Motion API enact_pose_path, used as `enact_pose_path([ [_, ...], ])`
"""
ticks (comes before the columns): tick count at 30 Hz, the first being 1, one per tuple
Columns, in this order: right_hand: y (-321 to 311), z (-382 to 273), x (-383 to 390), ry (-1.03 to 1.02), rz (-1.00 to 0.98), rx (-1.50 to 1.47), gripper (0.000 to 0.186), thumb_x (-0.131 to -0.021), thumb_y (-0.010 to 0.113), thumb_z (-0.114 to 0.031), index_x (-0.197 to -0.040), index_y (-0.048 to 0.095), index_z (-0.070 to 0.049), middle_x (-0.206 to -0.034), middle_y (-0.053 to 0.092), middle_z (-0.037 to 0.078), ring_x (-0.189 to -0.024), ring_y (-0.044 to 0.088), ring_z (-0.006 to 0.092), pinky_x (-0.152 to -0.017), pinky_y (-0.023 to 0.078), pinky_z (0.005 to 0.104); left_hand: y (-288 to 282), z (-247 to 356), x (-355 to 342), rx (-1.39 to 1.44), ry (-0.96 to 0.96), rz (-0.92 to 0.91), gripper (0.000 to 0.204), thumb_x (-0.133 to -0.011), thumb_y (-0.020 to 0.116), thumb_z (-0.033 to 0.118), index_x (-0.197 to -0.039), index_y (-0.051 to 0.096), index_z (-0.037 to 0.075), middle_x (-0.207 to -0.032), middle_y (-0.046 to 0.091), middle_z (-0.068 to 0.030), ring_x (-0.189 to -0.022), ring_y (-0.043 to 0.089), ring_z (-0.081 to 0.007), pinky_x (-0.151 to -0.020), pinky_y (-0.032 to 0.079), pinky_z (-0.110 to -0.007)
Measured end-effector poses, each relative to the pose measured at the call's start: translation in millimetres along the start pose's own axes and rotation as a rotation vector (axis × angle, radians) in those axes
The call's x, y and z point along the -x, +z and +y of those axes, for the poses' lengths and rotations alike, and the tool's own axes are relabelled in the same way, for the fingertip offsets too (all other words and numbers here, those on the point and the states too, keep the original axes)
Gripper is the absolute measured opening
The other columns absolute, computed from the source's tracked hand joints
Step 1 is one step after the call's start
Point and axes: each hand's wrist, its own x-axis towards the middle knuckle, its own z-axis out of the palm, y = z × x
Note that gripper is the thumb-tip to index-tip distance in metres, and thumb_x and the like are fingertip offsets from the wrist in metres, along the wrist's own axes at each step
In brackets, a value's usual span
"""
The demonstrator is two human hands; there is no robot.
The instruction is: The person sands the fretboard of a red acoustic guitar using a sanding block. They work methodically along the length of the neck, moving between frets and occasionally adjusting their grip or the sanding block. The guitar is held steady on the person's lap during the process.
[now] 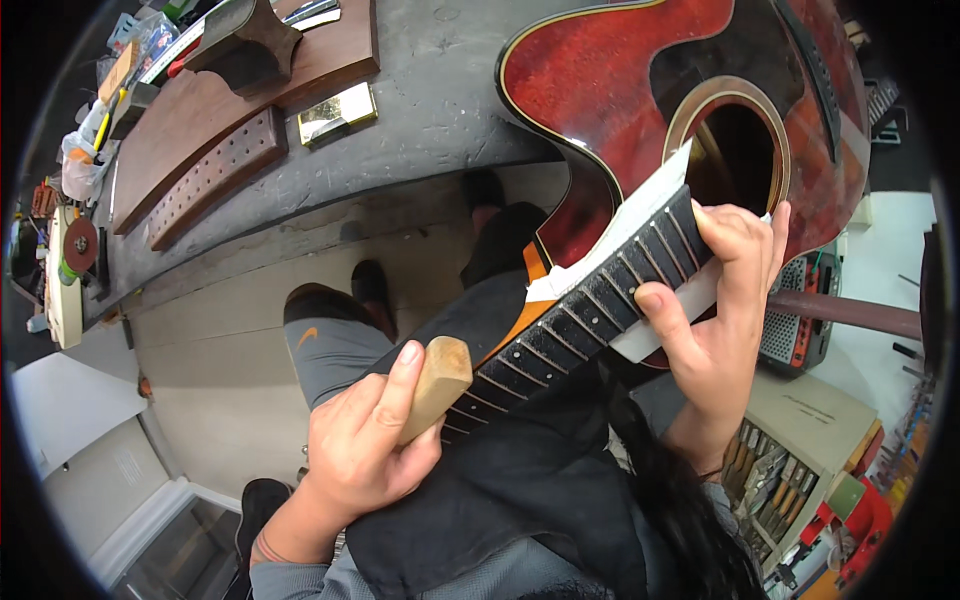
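Observation:
A red acoustic guitar [590,75] with dark and light edge binding lies across my lap and the bench edge. Its black fretboard [570,338], with bare-looking metal frets and pale dot inlays, slants down toward my left hand. White paper or tape [640,215] covers the top along both sides of the fretboard's upper end. In my left hand [365,440] is a light wooden block [440,385], held over the neck with the index finger along it. My right hand [730,285] grips the fretboard end near the soundhole [735,155], thumb on the near edge.
A grey workbench [430,60] carries a small anvil-like block [245,45], a drilled wooden bar [220,175] and a gold-coloured metal block [337,113]. At the lower right stands a case of hand tools [770,480]. Another person's shoe [483,187] shows under the bench.

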Motion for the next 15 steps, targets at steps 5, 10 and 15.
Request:
enact_pose_path([
  [5, 4, 0, 2, 0.025, -0.016, 0.001, 0.07, -0.081, 0.089, -0.047, -0.133, 0.065, -0.006, -0.122, 0.064, 0.009, -0.125, 0.059, 0.0311, -0.134, 0.01, 0.0597, -4, -11, -5, 0.229, -0.089, -0.008, 0.081, -0.074, 0.082, -0.001, -0.151, 0.059, -0.008, -0.105, 0.075, -0.0211, -0.082, 0.075, -0.0325, -0.076, 0.06, -0.037],
  [10, 4, -1, 2, 0.049, -0.017, -0.015, 0.07, -0.083, 0.088, -0.049, -0.134, 0.065, -0.007, -0.121, 0.064, 0.008, -0.126, 0.059, 0.0304, -0.134, 0.008, 0.0603, -6, -24, -9, 0.484, -0.178, -0.036, 0.077, -0.079, 0.082, 0.002, -0.151, 0.059, -0.008, -0.126, 0.077, -0.0265, -0.108, 0.079, -0.0374, -0.098, 0.059, -0.036],
  [15, 4, -2, 3, 0.061, -0.013, 0.009, 0.071, -0.082, 0.088, -0.052, -0.133, 0.065, -0.007, -0.121, 0.065, 0.008, -0.126, 0.059, 0.0303, -0.134, 0.007, 0.0608, -8, -36, -10, 0.725, -0.296, -0.114, 0.075, -0.084, 0.08, 0.005, -0.154, 0.056, -0.009, -0.133, 0.074, -0.027, -0.121, 0.076, -0.0324, -0.107, 0.054, -0.034],
])
